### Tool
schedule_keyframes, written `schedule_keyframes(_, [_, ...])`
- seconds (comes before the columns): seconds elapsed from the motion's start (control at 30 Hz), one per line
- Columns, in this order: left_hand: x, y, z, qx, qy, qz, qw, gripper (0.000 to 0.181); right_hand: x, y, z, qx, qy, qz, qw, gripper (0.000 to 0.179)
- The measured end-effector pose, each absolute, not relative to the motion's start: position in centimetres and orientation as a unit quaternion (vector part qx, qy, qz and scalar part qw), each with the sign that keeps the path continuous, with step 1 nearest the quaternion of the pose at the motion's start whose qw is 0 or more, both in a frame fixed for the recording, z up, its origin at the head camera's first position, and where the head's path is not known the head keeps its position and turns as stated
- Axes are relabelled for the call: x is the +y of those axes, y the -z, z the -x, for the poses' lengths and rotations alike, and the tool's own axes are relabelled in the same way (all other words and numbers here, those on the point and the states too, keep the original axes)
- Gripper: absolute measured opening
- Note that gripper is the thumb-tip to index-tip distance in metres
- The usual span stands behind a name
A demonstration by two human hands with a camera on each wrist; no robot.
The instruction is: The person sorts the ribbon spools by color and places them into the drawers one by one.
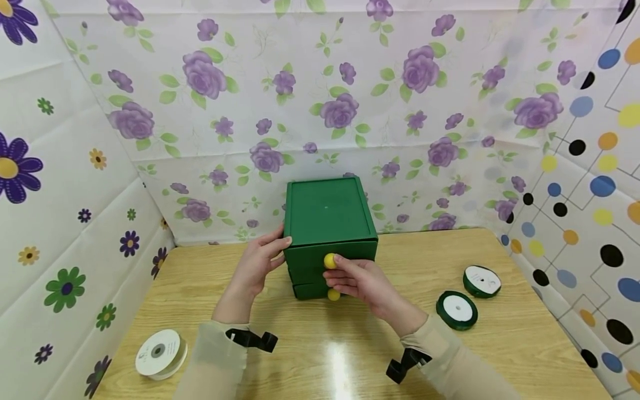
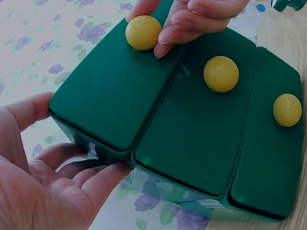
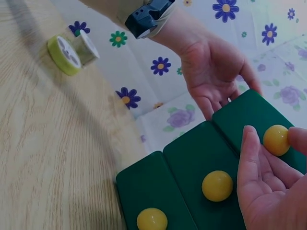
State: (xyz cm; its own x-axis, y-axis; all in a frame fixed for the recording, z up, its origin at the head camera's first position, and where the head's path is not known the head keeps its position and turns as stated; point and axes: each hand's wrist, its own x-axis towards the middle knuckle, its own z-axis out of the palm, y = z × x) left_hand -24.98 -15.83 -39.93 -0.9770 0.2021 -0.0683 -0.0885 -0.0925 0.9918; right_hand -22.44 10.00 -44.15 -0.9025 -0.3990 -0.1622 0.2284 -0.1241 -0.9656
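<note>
A green box of three stacked drawers (image 1: 330,211) stands against the back wall, a round yellow knob on each drawer front. My right hand (image 1: 362,280) pinches the top knob (image 2: 143,32) between thumb and fingers; the right wrist view shows the thumb on one side and the fingers on the other. Below it, the middle knob (image 2: 220,74) and the bottom knob (image 2: 287,110) are free. My left hand (image 1: 255,264) rests on the box's left side, thumb at the upper front corner and the other fingers against the side wall.
A spool of white ribbon (image 1: 159,353) lies at the left of the wooden table (image 1: 300,355). Two spools of green ribbon, one nearer (image 1: 457,310) and one farther (image 1: 481,280), lie on the right. Flower-patterned cloth (image 1: 300,111) hangs close behind the box.
</note>
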Motion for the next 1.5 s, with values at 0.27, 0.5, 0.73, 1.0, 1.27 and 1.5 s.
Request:
schedule_keyframes(0.27, [-15.9, 39.7, 25.0, 0.67, -0.735, -0.043, 0.1, 0.066, 10.5, 43.3, 22.5, 0.662, 0.709, 0.091, 0.223, 0.06])
schedule_keyframes(0.5, [-16.0, 39.7, 25.0, 0.669, -0.735, -0.046, 0.104, 0.068, 11.0, 42.5, 21.9, 0.672, 0.693, 0.097, 0.241, 0.059])
schedule_keyframes(0.73, [-16.1, 39.8, 25.0, 0.668, -0.735, -0.05, 0.104, 0.067, 11.0, 42.1, 21.3, 0.674, 0.688, 0.094, 0.251, 0.056])
schedule_keyframes(1.0, [-16.1, 40.0, 25.0, 0.668, -0.736, -0.05, 0.102, 0.067, 11.2, 41.9, 20.7, 0.675, 0.683, 0.096, 0.263, 0.059])
schedule_keyframes(1.27, [-16.0, 40.0, 25.0, 0.667, -0.736, -0.053, 0.102, 0.068, 11.3, 42.2, 20.1, 0.675, 0.682, 0.099, 0.264, 0.058])
schedule_keyframes(1.5, [-15.9, 40.2, 25.0, 0.668, -0.736, -0.051, 0.098, 0.067, 11.2, 42.6, 19.4, 0.664, 0.696, 0.092, 0.257, 0.058])
